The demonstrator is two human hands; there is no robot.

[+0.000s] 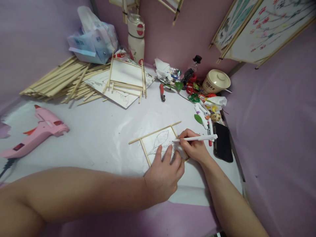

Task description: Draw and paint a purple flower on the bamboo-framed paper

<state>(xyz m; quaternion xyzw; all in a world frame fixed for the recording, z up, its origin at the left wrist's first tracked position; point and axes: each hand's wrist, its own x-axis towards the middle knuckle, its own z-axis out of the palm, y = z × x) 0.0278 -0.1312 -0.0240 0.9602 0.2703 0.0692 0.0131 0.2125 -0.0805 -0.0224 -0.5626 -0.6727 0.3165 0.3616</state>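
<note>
A small sheet of white paper (147, 141) lies on the table inside a frame of thin wooden sticks (155, 132). Dark outlines of a leaf and stem are drawn on it. My left hand (165, 174) rests on the lower part of the sheet, fingers spread, hiding some of the drawing. In my right hand (194, 146) is a slim white pen (199, 138), held nearly level in a pinch, with its tip at the drawing near the frame's right side. Whether the tip touches the paper I cannot tell.
A pink glue gun (40, 131) lies at left. Behind it are bundled wooden sticks (59, 80), another stick frame (127, 72), tissues (95, 42) and a bottle (136, 42). To the right are markers (201, 117), a black phone (223, 141), a lidded tub (215, 81) and a red-handled cutter (162, 90).
</note>
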